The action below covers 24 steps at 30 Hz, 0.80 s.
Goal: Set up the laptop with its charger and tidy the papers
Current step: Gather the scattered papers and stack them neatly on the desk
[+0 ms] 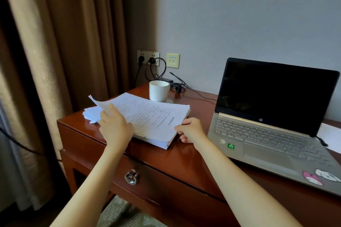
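Left hand (115,125): lies palm down on the left part of the paper stack (156,120), fingers fairly straight, thumb up against a few top sheets that curl upward at the stack's far left corner.
Right hand (191,131): pinches the near right corner of the stack, thumb on the top sheet, the other fingers curled at the edge below.
Paper stack: thick, printed, set at an angle on the left half of the worktop (184,156); some loose sheets (90,114) stick out untidily at its left side.
Mug (159,90): white, upright, just beyond the stack's far edge.
Charger (167,80): black brick behind the mug, against the wall; one lead loops up to the wall socket (148,58), and a thin cable (199,94) runs right toward the laptop.
Laptop (267,134): open on the right of the worktop, near the right hand, screen dark, stickers on its palm rest.
Drawer handle (131,177): metal ring on the worktop's front, below the stack.
Curtain (64,42): brown, hanging at the left.
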{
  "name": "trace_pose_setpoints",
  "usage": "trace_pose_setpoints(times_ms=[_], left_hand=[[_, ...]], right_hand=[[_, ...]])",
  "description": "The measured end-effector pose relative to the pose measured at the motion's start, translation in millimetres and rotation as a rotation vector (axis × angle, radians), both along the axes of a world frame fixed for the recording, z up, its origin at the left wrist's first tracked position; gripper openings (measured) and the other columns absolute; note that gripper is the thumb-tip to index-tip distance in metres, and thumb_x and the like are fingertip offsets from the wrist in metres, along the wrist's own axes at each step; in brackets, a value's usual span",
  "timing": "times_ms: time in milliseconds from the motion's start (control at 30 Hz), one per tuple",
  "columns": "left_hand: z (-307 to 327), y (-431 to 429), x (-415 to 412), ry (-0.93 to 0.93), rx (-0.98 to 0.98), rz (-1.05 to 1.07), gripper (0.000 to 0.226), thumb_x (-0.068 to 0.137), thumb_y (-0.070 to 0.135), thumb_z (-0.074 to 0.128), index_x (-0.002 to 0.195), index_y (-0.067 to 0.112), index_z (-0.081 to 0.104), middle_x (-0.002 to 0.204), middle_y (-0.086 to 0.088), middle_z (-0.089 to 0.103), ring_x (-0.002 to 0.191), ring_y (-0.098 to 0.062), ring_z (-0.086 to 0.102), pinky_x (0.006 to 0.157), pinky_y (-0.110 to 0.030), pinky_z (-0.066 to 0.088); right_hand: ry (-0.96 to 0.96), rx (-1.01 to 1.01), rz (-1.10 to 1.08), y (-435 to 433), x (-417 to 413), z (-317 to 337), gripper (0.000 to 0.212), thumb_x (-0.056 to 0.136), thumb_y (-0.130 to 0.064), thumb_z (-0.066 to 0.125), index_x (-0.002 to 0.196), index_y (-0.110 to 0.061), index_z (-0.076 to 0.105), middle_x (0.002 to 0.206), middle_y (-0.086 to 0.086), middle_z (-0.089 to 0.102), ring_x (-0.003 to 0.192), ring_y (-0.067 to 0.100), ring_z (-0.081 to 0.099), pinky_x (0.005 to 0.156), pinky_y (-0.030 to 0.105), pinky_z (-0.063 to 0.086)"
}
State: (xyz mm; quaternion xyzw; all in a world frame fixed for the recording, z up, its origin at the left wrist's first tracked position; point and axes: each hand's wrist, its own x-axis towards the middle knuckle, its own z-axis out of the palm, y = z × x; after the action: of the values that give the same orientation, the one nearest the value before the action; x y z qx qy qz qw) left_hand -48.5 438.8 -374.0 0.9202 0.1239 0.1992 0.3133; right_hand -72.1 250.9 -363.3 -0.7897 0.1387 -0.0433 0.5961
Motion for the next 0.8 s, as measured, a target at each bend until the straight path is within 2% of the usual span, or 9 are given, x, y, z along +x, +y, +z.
trace_pose_setpoints(times_ms=[67, 133, 200, 267, 367, 433, 533, 667, 800], left_hand=[[3, -4, -3, -0.001, 0.115, 0.016, 0.074, 0.088, 0.007, 0.058, 0.148, 0.009, 0.013, 0.152, -0.024, 0.01, 0.136, -0.042, 0.021, 0.109, -0.047, 0.027], [9, -10, -3, 0.0, 0.18, -0.014, 0.072, 0.088, 0.006, 0.056, 0.148, 0.012, 0.015, 0.154, -0.022, 0.008, 0.139, -0.04, 0.016, 0.111, -0.047, 0.023], [15, -18, -2, 0.014, 0.221, -0.078, 0.07, 0.089, 0.005, 0.053, 0.148, 0.014, 0.016, 0.153, -0.021, 0.012, 0.138, -0.039, 0.018, 0.111, -0.047, 0.024], [23, -28, -1, 0.007, 0.265, -0.149, 0.067, 0.089, 0.006, 0.051, 0.147, 0.016, 0.02, 0.152, -0.019, 0.018, 0.136, -0.038, 0.024, 0.108, -0.045, 0.027], [34, -51, -2, -0.023, 0.336, -0.265, 0.061, 0.09, 0.01, 0.05, 0.145, 0.017, 0.025, 0.148, -0.015, 0.027, 0.13, -0.035, 0.032, 0.103, -0.042, 0.033], [41, -67, -3, -0.036, 0.378, -0.34, 0.058, 0.09, 0.01, 0.05, 0.143, 0.017, 0.029, 0.144, -0.014, 0.032, 0.127, -0.034, 0.036, 0.1, -0.04, 0.036], [50, -93, -7, -0.047, 0.434, -0.456, 0.055, 0.089, 0.008, 0.048, 0.141, 0.016, 0.032, 0.139, -0.013, 0.038, 0.123, -0.034, 0.039, 0.097, -0.04, 0.036], [58, -130, -11, -0.06, 0.459, -0.579, 0.05, 0.091, 0.014, 0.046, 0.14, 0.015, 0.035, 0.14, -0.013, 0.038, 0.127, -0.033, 0.037, 0.1, -0.04, 0.033], [67, -172, -21, -0.076, 0.524, -0.676, 0.052, 0.09, 0.014, 0.046, 0.14, 0.016, 0.036, 0.139, -0.014, 0.039, 0.127, -0.034, 0.037, 0.101, -0.04, 0.033]], right_hand=[[-0.031, -0.067, 0.003, -3, 0, 1, 0.028, 0.08, -0.001, 0.064, 0.065, -0.015, 0.045, 0.062, 0.005, 0.051, 0.048, 0.016, 0.043, 0.05, 0.024, 0.041], [-0.047, -0.109, 0.004, -5, -1, 4, 0.023, 0.081, -0.003, 0.065, 0.072, -0.013, 0.046, 0.066, 0.004, 0.051, 0.05, 0.015, 0.044, 0.05, 0.024, 0.041], [-0.065, -0.143, 0.002, -9, -3, 8, 0.02, 0.081, -0.005, 0.065, 0.087, -0.012, 0.047, 0.075, 0.005, 0.054, 0.051, 0.015, 0.047, 0.049, 0.023, 0.041], [-0.097, -0.209, -0.004, -16, -4, 11, 0.021, 0.082, -0.009, 0.064, 0.094, -0.014, 0.048, 0.079, 0.004, 0.057, 0.052, 0.014, 0.05, 0.05, 0.023, 0.042], [-0.137, -0.375, -0.047, -31, -5, 17, 0.02, 0.081, -0.015, 0.065, 0.095, -0.018, 0.05, 0.078, -0.001, 0.057, 0.066, 0.019, 0.059, 0.067, 0.033, 0.052], [-0.136, -0.46, -0.075, -43, -7, 22, 0.02, 0.081, -0.017, 0.064, 0.099, -0.019, 0.054, 0.092, 0.0, 0.058, 0.087, 0.022, 0.062, 0.078, 0.036, 0.051], [-0.123, -0.618, -0.082, -63, -16, 29, 0.025, 0.084, -0.016, 0.059, 0.108, -0.019, 0.057, 0.106, 0.001, 0.059, 0.098, 0.021, 0.058, 0.074, 0.028, 0.044], [-0.076, -0.829, -0.088, -96, -32, 37, 0.027, 0.086, -0.015, 0.053, 0.112, -0.022, 0.055, 0.112, 0.001, 0.06, 0.097, 0.02, 0.059, 0.072, 0.027, 0.045], [-0.028, -0.97, -0.115, -132, -52, 42, 0.028, 0.088, -0.016, 0.055, 0.116, -0.02, 0.054, 0.11, 0.002, 0.061, 0.093, 0.02, 0.057, 0.07, 0.027, 0.041]])
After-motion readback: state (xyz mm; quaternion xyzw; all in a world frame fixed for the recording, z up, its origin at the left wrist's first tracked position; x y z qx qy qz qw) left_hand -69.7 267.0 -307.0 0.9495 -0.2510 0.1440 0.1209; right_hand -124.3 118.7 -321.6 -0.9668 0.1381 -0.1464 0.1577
